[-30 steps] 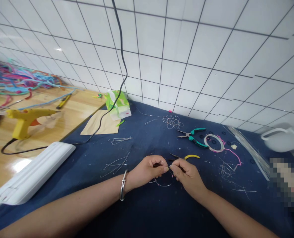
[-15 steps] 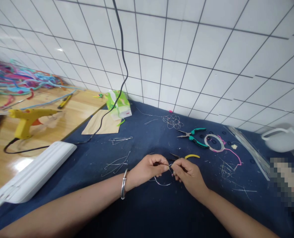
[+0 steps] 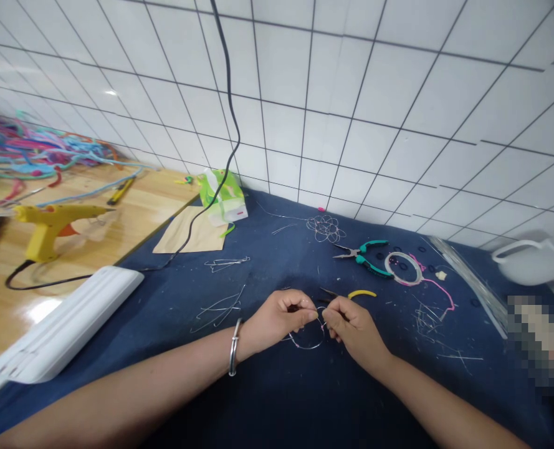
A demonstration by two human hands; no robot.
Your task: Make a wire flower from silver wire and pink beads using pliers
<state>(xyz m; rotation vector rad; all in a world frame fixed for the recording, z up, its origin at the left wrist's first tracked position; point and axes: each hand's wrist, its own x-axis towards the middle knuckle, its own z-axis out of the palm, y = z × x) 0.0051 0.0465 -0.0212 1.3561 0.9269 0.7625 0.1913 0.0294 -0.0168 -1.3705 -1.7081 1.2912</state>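
Between my two hands is a looped piece of thin silvery wire (image 3: pixel 307 347), its curve hanging below my fingers. My left hand (image 3: pixel 286 315), with a silver bangle at the wrist, pinches the wire between thumb and forefinger. Close beside it, my right hand (image 3: pixel 351 324) pinches the same wire, its other fingers curled in. Small pinkish specks show on the loop. Just behind my hands lie yellow-handled pliers (image 3: pixel 361 294), partly hidden by my right hand. Farther back sits a flower-shaped wire piece (image 3: pixel 326 229).
Teal-handled pliers (image 3: pixel 363 255) lie beside a pale ring (image 3: pixel 404 269) with pink cord. Bent wires (image 3: pixel 220 308) lie at left, wire scraps (image 3: pixel 427 318) at right. A white power strip (image 3: pixel 66 324) and yellow glue gun (image 3: pixel 45 231) are at left. A black cable (image 3: pixel 230 93) hangs down the wall.
Both hands stay almost in place, still pinching the wire. The fingertips and the loop have shifted very slightly, and a small loop shows more between the hands.
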